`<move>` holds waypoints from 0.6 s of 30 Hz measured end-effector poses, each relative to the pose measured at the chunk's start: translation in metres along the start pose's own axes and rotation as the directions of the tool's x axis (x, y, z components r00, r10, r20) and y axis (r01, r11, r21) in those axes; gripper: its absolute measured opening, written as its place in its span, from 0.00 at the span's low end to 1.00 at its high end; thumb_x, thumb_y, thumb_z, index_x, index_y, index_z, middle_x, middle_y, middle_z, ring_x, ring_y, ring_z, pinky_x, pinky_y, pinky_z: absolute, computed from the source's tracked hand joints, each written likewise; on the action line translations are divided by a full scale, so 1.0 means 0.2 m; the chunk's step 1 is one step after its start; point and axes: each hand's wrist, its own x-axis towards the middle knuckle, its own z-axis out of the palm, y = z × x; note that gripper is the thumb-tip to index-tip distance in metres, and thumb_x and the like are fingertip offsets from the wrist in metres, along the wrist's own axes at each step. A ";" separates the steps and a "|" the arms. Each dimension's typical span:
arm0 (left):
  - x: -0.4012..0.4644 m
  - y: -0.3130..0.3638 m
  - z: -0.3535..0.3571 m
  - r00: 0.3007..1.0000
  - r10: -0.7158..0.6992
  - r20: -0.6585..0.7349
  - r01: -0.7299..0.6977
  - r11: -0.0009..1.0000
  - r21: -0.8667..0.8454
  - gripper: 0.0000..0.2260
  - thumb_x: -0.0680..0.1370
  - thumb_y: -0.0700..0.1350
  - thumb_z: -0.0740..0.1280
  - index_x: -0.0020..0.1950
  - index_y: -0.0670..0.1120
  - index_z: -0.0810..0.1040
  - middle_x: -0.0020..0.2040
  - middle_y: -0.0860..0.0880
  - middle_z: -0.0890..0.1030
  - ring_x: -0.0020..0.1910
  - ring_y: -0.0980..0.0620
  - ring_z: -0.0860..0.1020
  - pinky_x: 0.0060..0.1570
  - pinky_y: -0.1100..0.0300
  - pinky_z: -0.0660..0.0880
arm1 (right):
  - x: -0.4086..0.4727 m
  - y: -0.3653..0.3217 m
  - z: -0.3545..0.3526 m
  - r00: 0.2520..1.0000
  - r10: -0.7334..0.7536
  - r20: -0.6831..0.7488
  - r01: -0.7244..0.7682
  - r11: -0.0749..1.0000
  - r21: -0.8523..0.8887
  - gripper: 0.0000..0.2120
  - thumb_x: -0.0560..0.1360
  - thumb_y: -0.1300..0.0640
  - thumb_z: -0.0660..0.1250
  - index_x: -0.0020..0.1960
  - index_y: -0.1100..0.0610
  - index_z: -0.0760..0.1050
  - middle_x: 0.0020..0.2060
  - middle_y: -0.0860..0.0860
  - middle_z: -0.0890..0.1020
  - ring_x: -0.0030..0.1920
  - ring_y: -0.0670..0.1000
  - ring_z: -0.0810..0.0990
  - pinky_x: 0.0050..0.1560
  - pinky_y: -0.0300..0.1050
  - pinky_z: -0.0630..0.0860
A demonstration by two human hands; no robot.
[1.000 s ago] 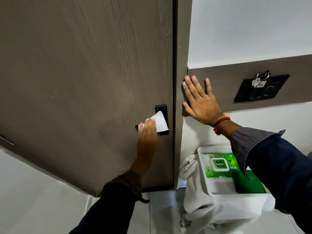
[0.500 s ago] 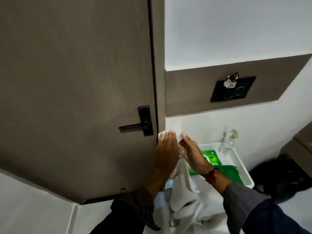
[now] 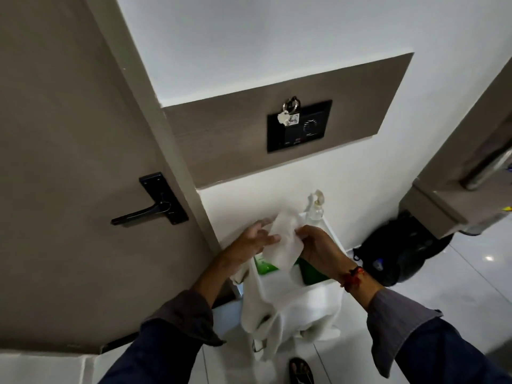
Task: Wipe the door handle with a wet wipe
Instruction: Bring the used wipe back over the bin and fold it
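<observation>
The black lever door handle on its black plate sits on the brown door, left of centre, with nothing touching it. The white wet wipe hangs in front of the white tray, well to the right of the handle. My right hand pinches the wipe's right edge. My left hand is at the wipe's left edge with fingers spread, touching it.
A white tray below my hands holds a green wipes pack, a green cloth and a clear pump bottle. A white towel drapes over it. A black switch panel with keys is on the wall. A black bag lies right.
My left hand took the wipe off the handle and moved right. My right hand left the wall and joined it. Both now hold the wipe over the tray; the view swung right.
</observation>
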 end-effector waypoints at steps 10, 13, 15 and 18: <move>0.13 -0.13 0.12 0.975 0.063 -0.214 -0.055 0.998 0.043 0.15 0.78 0.32 0.68 0.59 0.48 0.72 0.45 0.30 0.78 0.43 0.40 0.77 0.43 0.46 0.71 | 0.08 0.01 -0.28 0.989 -0.043 -0.145 0.030 0.996 -0.086 0.22 0.81 0.63 0.70 0.72 0.56 0.69 0.57 0.63 0.84 0.46 0.58 0.89 0.43 0.51 0.87; 0.12 -0.18 0.14 0.970 0.069 -0.232 -0.050 0.995 0.084 0.15 0.78 0.33 0.69 0.62 0.44 0.77 0.49 0.26 0.79 0.46 0.42 0.80 0.47 0.47 0.76 | 0.06 0.03 -0.27 0.994 -0.086 -0.060 0.075 0.983 -0.165 0.23 0.78 0.70 0.71 0.70 0.57 0.71 0.58 0.61 0.85 0.54 0.59 0.88 0.46 0.50 0.87; 0.12 -0.22 0.15 0.963 0.058 -0.265 -0.026 0.992 0.124 0.14 0.78 0.35 0.72 0.62 0.43 0.81 0.43 0.33 0.79 0.44 0.45 0.79 0.45 0.54 0.78 | 0.08 0.04 -0.25 0.994 -0.079 -0.081 0.055 0.961 -0.270 0.20 0.76 0.73 0.72 0.67 0.67 0.75 0.60 0.63 0.84 0.61 0.63 0.84 0.54 0.55 0.87; 0.13 -0.31 0.15 0.933 0.041 -0.357 0.032 0.980 0.196 0.12 0.76 0.36 0.75 0.59 0.39 0.84 0.48 0.38 0.86 0.41 0.51 0.82 0.41 0.62 0.79 | 0.13 0.09 -0.25 0.980 -0.118 -0.161 0.035 0.897 -0.440 0.14 0.75 0.75 0.73 0.60 0.72 0.81 0.61 0.66 0.83 0.64 0.67 0.81 0.67 0.65 0.79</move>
